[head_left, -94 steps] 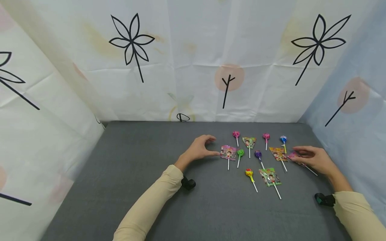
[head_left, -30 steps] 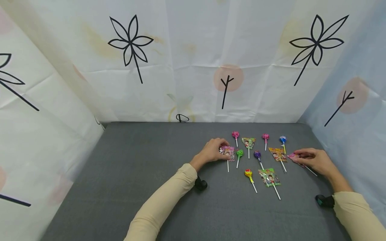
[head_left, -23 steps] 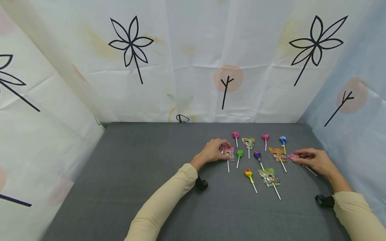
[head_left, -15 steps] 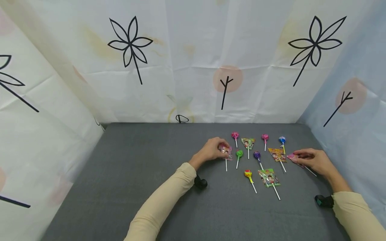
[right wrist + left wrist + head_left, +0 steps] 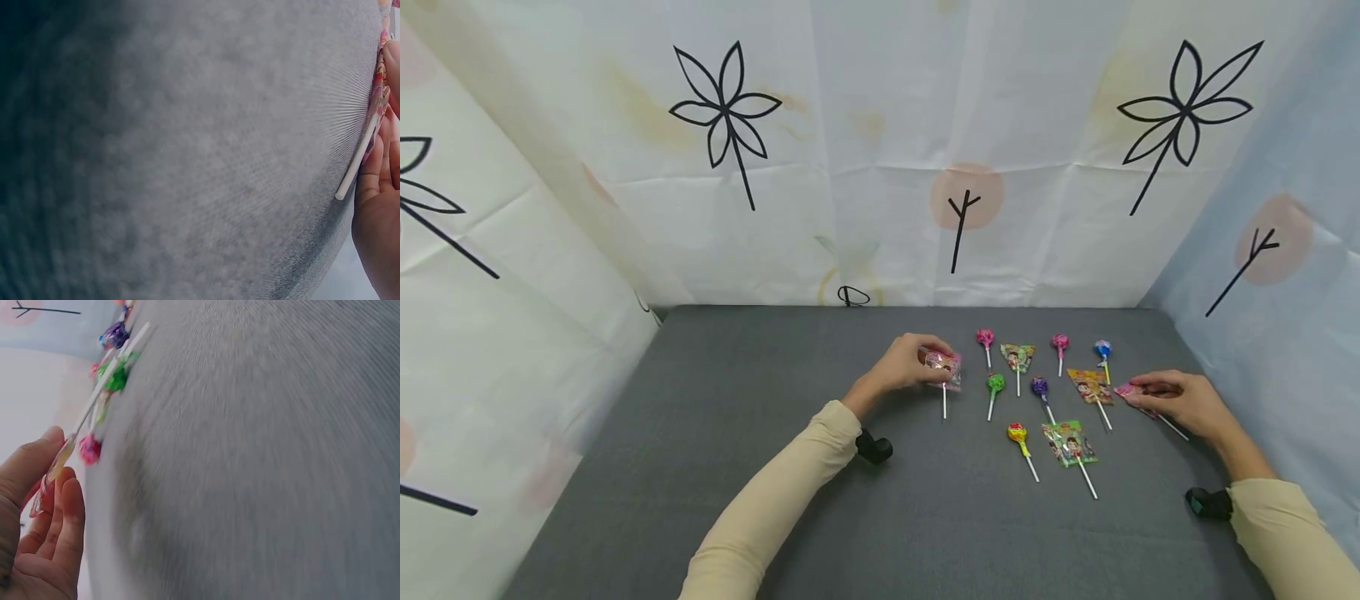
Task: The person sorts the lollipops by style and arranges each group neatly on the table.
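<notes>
My left hand (image 5: 904, 364) pinches a lollipop in a flat pink wrapper (image 5: 951, 372) between thumb and fingers, its white stick pointing toward me. In the left wrist view the same wrapper (image 5: 60, 464) is seen edge-on, raised off the grey cloth. At the right end of the group, my right hand (image 5: 1183, 400) grips another pink-wrapped lollipop (image 5: 1129, 392), low at the table. Its stick (image 5: 355, 164) shows beside the fingers in the right wrist view. Nearest the left hand lie a green ball lollipop (image 5: 995, 383) and a pink one (image 5: 985, 337).
Between the hands lie more lollipops: a green-wrapped one (image 5: 1018, 357), a pink ball (image 5: 1060, 342), a blue one (image 5: 1102, 348), a purple one (image 5: 1040, 387), an orange-wrapped one (image 5: 1090, 386), a yellow-red one (image 5: 1017, 432) and a larger green-wrapped one (image 5: 1070, 443). Printed curtains (image 5: 865, 125) stand behind the grey table (image 5: 715, 392).
My left hand reached right, took hold of the pink-wrapped lollipop beside the green ball, and has moved it left and away from that ball. My right hand stays nearly still.
</notes>
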Tool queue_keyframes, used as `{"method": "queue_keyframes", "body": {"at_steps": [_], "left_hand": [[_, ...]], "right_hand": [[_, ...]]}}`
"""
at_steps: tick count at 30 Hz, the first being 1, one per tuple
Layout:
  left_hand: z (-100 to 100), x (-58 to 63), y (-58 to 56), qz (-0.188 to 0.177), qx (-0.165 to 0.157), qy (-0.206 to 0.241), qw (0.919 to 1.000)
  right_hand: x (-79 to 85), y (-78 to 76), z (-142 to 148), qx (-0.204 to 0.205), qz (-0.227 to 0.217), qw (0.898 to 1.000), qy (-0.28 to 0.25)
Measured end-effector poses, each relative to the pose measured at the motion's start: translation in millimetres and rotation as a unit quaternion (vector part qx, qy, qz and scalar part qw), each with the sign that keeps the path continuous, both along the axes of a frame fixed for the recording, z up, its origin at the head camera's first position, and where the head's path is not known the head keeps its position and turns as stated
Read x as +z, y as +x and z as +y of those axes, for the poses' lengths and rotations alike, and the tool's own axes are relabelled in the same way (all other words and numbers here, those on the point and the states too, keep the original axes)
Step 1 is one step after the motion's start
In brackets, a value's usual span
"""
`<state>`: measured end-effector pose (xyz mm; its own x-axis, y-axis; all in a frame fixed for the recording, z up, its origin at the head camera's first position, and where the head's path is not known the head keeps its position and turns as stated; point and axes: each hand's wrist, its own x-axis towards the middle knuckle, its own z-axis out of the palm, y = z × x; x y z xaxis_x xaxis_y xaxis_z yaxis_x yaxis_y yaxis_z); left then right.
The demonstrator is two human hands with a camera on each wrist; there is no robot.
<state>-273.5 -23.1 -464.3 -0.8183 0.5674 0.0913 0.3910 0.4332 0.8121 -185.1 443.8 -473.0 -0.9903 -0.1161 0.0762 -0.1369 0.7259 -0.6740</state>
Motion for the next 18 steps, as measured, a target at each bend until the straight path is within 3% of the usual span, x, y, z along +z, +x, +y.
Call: {"method": "queue_keyframes", "body": {"at_steps": [6, 18], "left_hand": [[-30.5, 7.7, -2.3, 0.002, 0.019, 0.006, 0.9998], [-89.3, 16.3, 4.3, -0.003, 0.033, 0.012, 0.9994]], "right_hand": [[0.4, 0.5, -0.4, 0.003, 0.007, 1.000, 0.003], [2.9, 0.5, -3.2, 0.003, 0.002, 1.000, 0.012]]}}
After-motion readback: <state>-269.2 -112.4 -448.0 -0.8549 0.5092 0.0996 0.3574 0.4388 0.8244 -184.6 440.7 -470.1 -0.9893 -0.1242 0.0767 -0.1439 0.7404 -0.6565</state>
